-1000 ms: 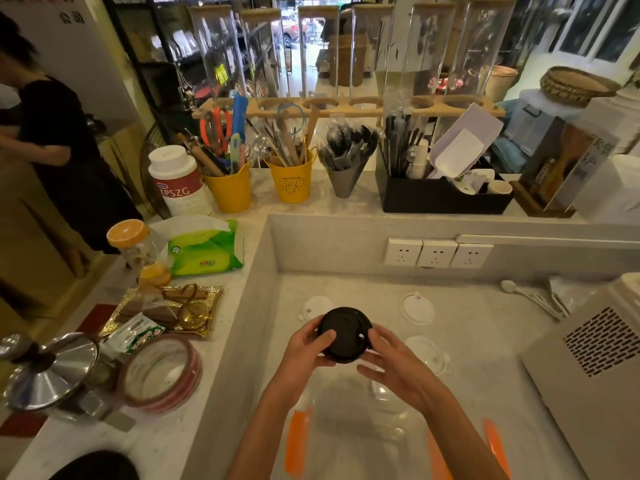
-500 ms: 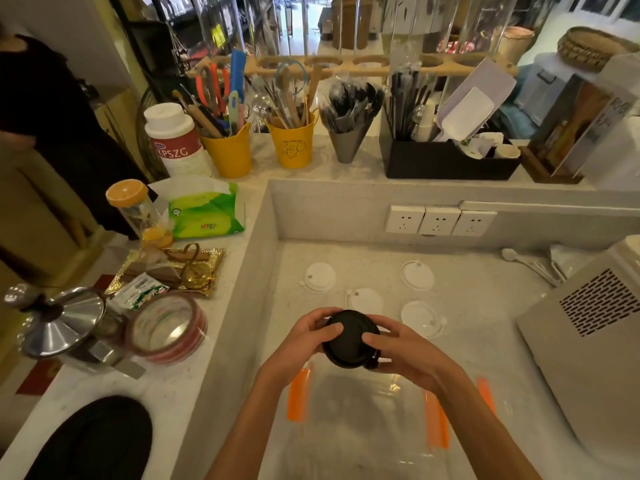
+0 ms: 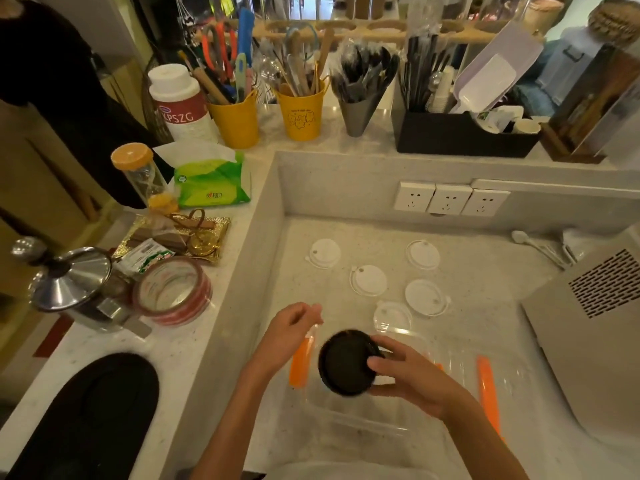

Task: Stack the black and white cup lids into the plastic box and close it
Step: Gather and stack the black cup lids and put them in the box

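Right hand [image 3: 412,382] fingers grip black lid [image 3: 343,363] by its edge, held tilted over clear box [image 3: 363,431]. Left hand [image 3: 289,329] fingers loosely curled, holding nothing, just above box's left orange latch [image 3: 300,362]. Four white lids [image 3: 368,280] lie on worktop [image 3: 485,282] beyond box.

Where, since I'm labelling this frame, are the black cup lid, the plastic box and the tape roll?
black cup lid [image 3: 344,363], head view, centre of its dark face
plastic box [image 3: 300,365], head view, its left orange latch
tape roll [image 3: 180,311], head view, near outer side
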Available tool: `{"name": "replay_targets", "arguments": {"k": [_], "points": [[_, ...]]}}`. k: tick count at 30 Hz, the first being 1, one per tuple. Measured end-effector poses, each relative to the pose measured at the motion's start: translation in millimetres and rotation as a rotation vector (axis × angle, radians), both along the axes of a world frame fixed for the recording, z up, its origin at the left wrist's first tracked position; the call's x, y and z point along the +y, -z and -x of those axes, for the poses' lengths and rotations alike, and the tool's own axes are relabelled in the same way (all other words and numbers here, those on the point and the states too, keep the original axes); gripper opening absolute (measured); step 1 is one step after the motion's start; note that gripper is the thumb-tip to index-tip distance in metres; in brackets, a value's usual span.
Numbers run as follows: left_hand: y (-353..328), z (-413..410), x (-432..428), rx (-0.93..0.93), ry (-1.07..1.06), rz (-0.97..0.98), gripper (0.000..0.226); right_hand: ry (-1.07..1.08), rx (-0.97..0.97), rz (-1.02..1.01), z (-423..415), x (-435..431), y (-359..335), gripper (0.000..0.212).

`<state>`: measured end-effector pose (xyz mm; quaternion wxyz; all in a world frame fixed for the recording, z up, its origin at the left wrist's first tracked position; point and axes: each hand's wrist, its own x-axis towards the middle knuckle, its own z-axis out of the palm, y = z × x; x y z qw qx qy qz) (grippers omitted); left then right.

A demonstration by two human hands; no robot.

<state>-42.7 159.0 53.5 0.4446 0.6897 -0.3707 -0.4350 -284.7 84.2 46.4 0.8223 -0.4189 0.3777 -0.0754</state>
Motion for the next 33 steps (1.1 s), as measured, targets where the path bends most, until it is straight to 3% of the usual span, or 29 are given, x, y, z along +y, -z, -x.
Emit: {"name": "replay_targets", "arguments": {"k": [3,6,10,23,27,33], "points": [[16.7,8.3,-5.2,-0.148,0.019,-0.031,0.025,-0.169,0.197,0.139,6.8,-7.7,3.6,0.049],[37.9,28.7,-7.6,-0.169,0.082,-0.071,0.033,-0.329,0.393,0.258,-10.7,-11.4,20.8,0.046],[53.4,35.6,-5.7,-0.178,-0.006,-0.08,0.027,-0.443,0.515,0.334,-39.2,-14.3,47.3,0.053],[54.6,40.1,-4.5,-0.147,-0.122,-0.087,0.024,-0.257,0.647,0.66,-48.3,2.9,74.8,0.06],[55.1,42.2,-5.7,-0.152,-0.143,-0.098,0.022,-0.321,0.779,0.547,-41.5,2.6,76.5,0.05],[56.6,42.7,-5.5,-0.137,-0.153,-0.069,0.021,-0.305,0.704,0.547,-41.3,1.6,74.5,0.043]]}}
